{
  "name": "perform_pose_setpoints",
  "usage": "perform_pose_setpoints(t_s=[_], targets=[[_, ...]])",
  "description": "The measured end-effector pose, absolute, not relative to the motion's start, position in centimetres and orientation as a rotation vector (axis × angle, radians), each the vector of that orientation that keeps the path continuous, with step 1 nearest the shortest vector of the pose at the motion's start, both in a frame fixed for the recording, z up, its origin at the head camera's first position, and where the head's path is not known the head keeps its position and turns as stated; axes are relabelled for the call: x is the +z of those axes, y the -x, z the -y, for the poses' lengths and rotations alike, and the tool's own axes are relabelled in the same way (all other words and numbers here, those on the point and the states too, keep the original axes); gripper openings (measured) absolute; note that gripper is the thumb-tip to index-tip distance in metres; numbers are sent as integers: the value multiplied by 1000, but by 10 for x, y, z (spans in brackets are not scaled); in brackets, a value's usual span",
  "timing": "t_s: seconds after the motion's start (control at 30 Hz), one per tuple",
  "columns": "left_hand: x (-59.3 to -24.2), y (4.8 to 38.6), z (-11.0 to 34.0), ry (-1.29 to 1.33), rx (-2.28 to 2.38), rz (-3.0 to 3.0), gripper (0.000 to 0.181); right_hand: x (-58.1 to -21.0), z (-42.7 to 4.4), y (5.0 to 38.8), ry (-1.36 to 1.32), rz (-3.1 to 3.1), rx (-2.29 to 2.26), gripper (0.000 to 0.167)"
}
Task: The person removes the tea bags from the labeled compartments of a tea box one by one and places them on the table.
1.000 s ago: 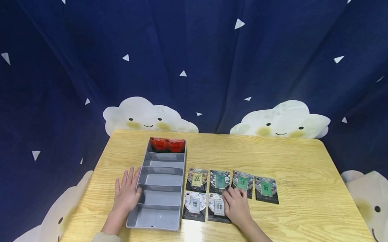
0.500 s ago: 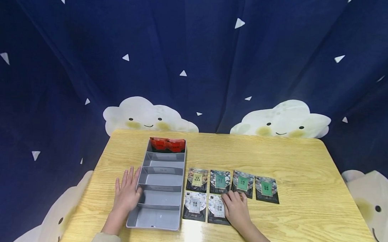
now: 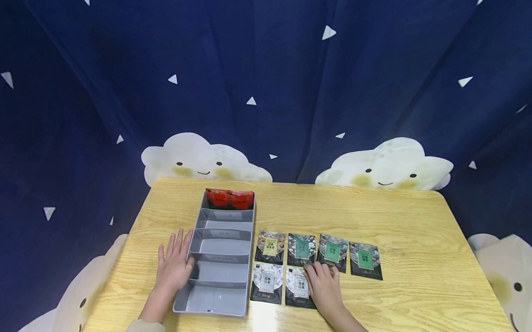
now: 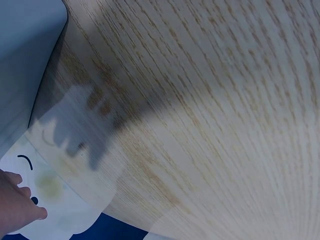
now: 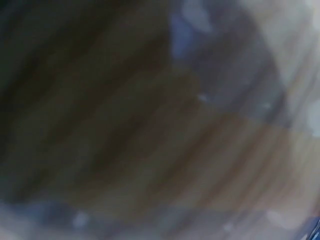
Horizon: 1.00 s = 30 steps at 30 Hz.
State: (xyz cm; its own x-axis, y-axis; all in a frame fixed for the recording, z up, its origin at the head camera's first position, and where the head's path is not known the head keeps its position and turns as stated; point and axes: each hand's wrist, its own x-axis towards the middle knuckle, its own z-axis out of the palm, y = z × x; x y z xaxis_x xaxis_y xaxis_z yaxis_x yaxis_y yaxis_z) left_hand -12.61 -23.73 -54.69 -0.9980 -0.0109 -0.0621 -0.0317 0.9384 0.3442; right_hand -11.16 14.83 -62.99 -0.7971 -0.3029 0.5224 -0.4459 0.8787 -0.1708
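From the head view we make out the whole layout: a grey tray (image 3: 217,298) on the table (image 3: 419,308), two red packets (image 3: 229,199) standing in its far compartment, and six more packets lying flat to its right. The left wrist view gives us what the head view cannot: the wood grain up close, the hand's shadow, part of the tray's outer side. The right wrist view is too blurred and dark for us to read beyond brown streaks.

The left hand (image 3: 173,264) rests along the tray's left side, fingers straight and a little apart, thumb at the rim. The right hand (image 3: 326,288) has its fingers bent close together over the upper right corner of the white packet (image 3: 297,287). Most of that packet shows to the left of the fingers, in the near row beside its twin (image 3: 267,283), just below the teal packet (image 3: 301,249). Whether the fingers pinch it or only touch it, we cannot tell.
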Motion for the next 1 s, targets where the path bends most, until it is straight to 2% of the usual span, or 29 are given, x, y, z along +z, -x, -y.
perform_pose_setpoints(t_s=[0.63,1.0], targets=[[-547,126,237,38,543,-3033,67,-620,-150,110,-479,2656,424,18],[-546,126,237,32,537,-3031,67,-594,-144,121,-514,2607,478,20]])
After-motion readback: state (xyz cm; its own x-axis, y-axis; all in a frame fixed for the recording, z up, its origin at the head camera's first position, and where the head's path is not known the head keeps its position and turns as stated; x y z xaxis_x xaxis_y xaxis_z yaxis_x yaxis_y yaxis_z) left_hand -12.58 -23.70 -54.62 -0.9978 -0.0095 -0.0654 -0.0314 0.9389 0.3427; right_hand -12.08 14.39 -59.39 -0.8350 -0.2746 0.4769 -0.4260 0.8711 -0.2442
